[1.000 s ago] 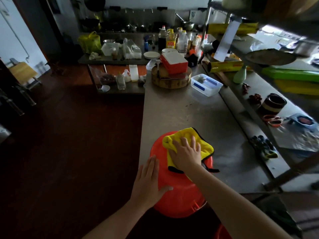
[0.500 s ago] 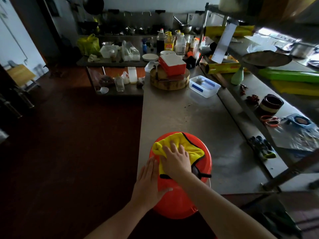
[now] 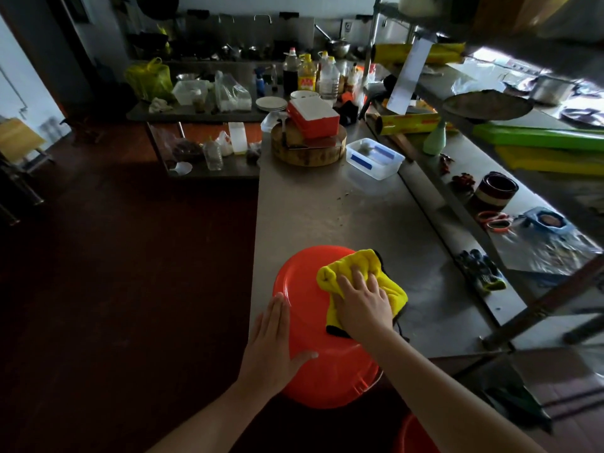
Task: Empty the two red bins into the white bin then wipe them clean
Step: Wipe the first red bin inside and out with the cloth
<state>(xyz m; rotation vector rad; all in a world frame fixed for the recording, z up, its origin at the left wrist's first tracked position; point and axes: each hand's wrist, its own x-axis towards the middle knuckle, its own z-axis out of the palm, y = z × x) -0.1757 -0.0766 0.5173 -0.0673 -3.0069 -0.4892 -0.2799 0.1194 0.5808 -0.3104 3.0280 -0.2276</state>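
One upturned red bin point(image 3: 305, 308): flat right grip point(image 3: 364, 308) presses one yellow cloth point(image 3: 367, 259) onto it, flat left grip point(image 3: 271, 348) touches its side; perhaps a second bin point(image 3: 415, 434) below.

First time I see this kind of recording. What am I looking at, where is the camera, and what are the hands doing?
No machine here: a person works bare-handed, and the one camera sits on their head, looking forward and down. At the near end of the steel counter lies a red bin, bottom up. The left hand rests flat on its side; the right hand presses a yellow cloth onto its bottom. Farther along stand a clear plastic container and a wooden chopping block.
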